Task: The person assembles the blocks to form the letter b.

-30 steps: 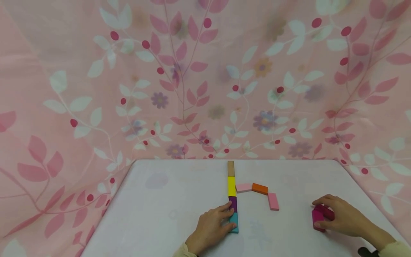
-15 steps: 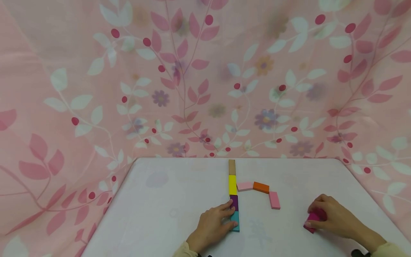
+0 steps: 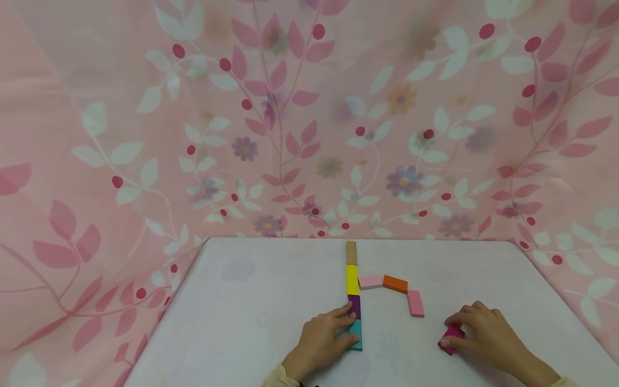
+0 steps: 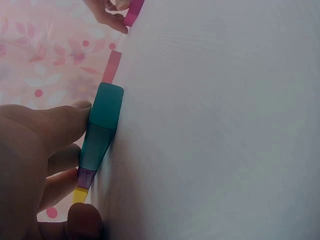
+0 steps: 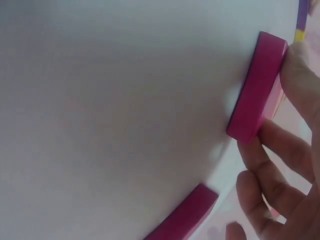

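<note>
In the head view, a straight line of blocks runs toward the viewer: tan (image 3: 351, 252), yellow (image 3: 352, 279), purple (image 3: 357, 309) and teal (image 3: 357, 329). My left hand (image 3: 319, 342) rests on its near end, fingers extended over the purple block and thumb on the teal one. To the right, my right hand (image 3: 493, 339) pinches a magenta block (image 5: 257, 87) between thumb and fingers, low over the table. Another magenta block (image 5: 185, 215) lies on the table in the right wrist view; the right hand hides it in the head view.
A pale pink block (image 3: 371, 281), an orange block (image 3: 395, 284) and a pink block (image 3: 415, 304) form a bent chain starting beside the yellow block. The white table (image 3: 271, 290) ends at the back against a pink floral curtain (image 3: 309, 134).
My right hand has moved left across the table with the magenta block, turning it on the way. The left hand and the other visible blocks have stayed in place.
</note>
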{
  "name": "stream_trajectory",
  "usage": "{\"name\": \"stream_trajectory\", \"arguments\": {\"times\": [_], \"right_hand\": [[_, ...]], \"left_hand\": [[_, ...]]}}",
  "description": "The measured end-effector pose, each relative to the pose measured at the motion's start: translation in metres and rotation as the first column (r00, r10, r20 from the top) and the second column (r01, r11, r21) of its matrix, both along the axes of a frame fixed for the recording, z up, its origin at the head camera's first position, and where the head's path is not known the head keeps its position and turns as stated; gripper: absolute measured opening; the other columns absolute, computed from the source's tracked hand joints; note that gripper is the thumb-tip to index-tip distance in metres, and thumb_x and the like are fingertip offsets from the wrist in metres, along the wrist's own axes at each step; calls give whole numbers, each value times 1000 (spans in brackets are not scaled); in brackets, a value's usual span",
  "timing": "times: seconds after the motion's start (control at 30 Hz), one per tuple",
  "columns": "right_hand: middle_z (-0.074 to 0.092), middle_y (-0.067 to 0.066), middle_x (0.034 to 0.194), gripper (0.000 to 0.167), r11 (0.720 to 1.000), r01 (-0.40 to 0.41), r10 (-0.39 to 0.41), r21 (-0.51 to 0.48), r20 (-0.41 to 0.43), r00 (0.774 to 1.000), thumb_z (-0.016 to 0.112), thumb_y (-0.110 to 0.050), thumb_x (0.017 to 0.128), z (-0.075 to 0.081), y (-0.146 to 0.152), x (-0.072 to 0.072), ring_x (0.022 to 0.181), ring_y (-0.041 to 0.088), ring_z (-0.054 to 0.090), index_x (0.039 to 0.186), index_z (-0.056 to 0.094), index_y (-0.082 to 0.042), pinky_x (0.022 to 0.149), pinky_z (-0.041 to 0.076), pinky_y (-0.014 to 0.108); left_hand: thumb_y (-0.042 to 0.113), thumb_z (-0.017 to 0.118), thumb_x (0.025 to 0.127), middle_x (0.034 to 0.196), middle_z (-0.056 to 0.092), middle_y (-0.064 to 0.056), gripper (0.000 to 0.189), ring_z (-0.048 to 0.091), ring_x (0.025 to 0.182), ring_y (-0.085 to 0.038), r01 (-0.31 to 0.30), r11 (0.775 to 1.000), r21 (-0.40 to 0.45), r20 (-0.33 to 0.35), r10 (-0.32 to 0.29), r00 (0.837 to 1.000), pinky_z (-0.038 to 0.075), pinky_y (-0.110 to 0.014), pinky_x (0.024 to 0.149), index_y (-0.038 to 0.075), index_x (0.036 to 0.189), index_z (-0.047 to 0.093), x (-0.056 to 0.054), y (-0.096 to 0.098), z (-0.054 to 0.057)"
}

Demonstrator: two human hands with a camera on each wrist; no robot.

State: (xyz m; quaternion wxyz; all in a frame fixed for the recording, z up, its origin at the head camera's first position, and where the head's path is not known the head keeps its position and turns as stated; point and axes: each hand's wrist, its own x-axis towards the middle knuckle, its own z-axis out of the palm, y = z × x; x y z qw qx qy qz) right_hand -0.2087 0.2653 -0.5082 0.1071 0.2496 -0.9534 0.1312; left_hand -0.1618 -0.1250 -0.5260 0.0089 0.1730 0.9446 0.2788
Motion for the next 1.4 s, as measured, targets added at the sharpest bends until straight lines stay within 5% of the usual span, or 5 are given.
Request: {"name": "stream_trajectory", "arguments": {"times": [0.37, 0.9, 1.2, 1.4], "right_hand": [[67, -28, 88, 49, 998, 53, -56, 35, 100, 993, 91, -66, 68, 11, -3, 6, 82, 0, 53, 100, 78, -31, 80, 45, 42], [67, -16, 84, 43, 993, 117, -110, -4, 324, 940, 92, -60, 72, 16, -27, 6, 80, 4, 50, 96, 78, -26, 67, 47, 23], [63, -13, 81, 45, 990, 141, -124, -22, 354, 927, 93, -59, 70, 14, -53, 6, 78, 7, 51, 97, 77, -26, 65, 46, 22], [59, -14, 77, 46, 991, 122, -100, -50, 326, 940, 94, -60, 69, 11, -72, 6, 75, 7, 49, 96, 77, -26, 63, 45, 21]], "left_hand": [[51, 74, 97, 157, 57, 12, 49, 66, 134, -24, -4, 1000, -21, -3, 4, 1000, 61, -47, 89, 29, 141, 70, 1, 0, 0], [51, 74, 97, 157, 57, 11, 49, 66, 133, -25, -11, 999, -38, -22, 10, 1000, 61, -48, 89, 28, 140, 71, 2, 0, 0], [50, 75, 97, 156, 59, 9, 48, 68, 131, -24, -3, 1000, -28, -61, 1, 998, 62, -44, 87, 27, 139, 72, 2, -1, -1], [50, 74, 97, 156, 59, 9, 48, 68, 131, -23, 1, 1000, -21, -58, -3, 998, 62, -45, 89, 27, 139, 71, 1, 0, -3]]}}
